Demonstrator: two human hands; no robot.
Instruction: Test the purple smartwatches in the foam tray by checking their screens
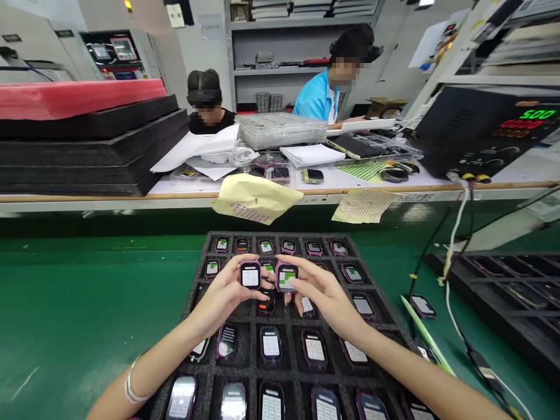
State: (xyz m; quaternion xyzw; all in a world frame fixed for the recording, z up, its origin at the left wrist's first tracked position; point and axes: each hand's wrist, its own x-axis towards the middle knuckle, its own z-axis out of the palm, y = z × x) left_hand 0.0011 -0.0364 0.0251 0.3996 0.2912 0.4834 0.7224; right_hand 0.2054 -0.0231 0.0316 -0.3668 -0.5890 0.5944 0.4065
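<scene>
My left hand (231, 284) grips a smartwatch body (251, 275) by its edges, its lit screen showing a white grid. In my right hand (312, 283) is a second smartwatch body (286, 277) with a purple rim and a green-and-white grid on screen; the thumb lies over its lower right corner. Both are held side by side above a black foam tray (252, 361). Several more watch bodies sit in the tray's square compartments, such as one (270, 344) with a white grid. My hands and forearms hide some compartments.
A power supply (476, 131) with trailing cables stands on the bench at right. Another dark tray (525, 291) lies at the right, near a loose watch (422, 305) and a green strip (426, 332). Stacked black foam (79, 151) is at left. Two people sit across the bench.
</scene>
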